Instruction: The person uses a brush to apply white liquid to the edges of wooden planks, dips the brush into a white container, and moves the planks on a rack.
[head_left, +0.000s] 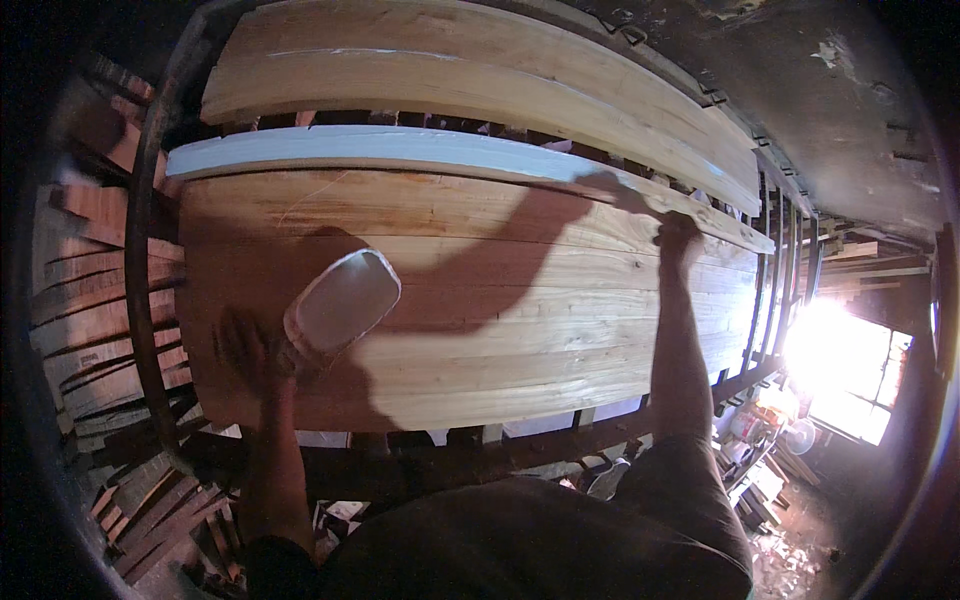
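Note:
My left hand (pixel 270 352) is in shadow over the left part of a wide panel of joined wooden boards (pixel 480 330). Beside its thumb an open, cut-off plastic container (pixel 348 298) with a pale inside tilts up, apparently gripped at its lower end. Farther right, my right hand (pixel 680 232) is closed at the panel's far edge, next to a narrow board (pixel 400 145). Whatever it holds is too dark to name. A bluish-white coat or light covers the left stretch of that narrow board, while its right end shows bare wood.
Another wooden panel (pixel 450 60) lies beyond the narrow board. A dark metal frame (pixel 143 250) with crossbars surrounds the work. Stacked timber (pixel 110 300) stands at the left. Wood offcuts (pixel 765 490) and clutter lie at the lower right, near a bright opening (pixel 850 370).

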Tool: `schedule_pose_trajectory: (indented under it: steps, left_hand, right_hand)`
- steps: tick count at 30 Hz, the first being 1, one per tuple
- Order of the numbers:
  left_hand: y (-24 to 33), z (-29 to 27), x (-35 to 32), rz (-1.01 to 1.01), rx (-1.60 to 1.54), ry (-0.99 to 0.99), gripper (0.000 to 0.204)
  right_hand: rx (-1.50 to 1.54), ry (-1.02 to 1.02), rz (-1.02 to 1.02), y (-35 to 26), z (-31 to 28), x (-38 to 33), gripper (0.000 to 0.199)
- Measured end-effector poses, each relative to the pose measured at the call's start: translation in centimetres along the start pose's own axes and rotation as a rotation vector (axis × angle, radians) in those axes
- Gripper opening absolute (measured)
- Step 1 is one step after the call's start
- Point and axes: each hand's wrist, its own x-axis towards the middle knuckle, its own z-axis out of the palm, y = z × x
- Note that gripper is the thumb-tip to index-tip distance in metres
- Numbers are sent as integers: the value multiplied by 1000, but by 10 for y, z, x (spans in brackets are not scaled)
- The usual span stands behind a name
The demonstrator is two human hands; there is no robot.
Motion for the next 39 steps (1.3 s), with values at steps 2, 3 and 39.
schedule_pose_trajectory:
  steps: [2, 3, 39]
  left_hand:
    - [-26, -4, 4, 235, 314, -88, 65]
    - [-39, -6, 4, 352, 465, -127, 66]
    - [-60, -3, 8, 579, 591, -121, 68]
  right_hand:
    - [-323, 135, -251, 11, -25, 15, 15]
    - [-406, 222, -348, 11, -28, 21, 15]
    - [1135, 86, 513, -159, 198, -211, 12]
